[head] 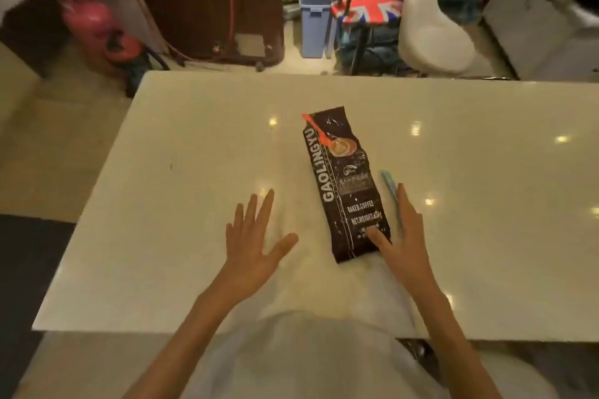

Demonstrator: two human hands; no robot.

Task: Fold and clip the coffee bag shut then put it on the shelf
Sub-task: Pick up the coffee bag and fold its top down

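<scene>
The coffee bag (pixel 345 185) lies flat on the pale table (pixel 162 204), lengthwise away from the person, its printed face up and its far end crinkled. It looks like a soft foil pack, part empty by its flatness, so I'd judge it light and floppy, glossy enough to skid on that polished top. The far end is where the fold should go; best to pin the body down with one palm and roll that loose end over. An orange bit (pixel 319 131) sits on the far left corner, too blurred to name.

Right hand (pixel 400 233) is down beside the bag's near right edge, thumb resting on the bag's lower corner, fingers stretched flat along a slim light-blue clip (pixel 390 189) that lies just beside the bag. It isn't closed around either. Left hand (pixel 256 236) is spread wide, palm down, hovering or resting on bare table left of the bag, holding nothing. Both forearms reach in from the near edge. No shelf in sight.
</scene>
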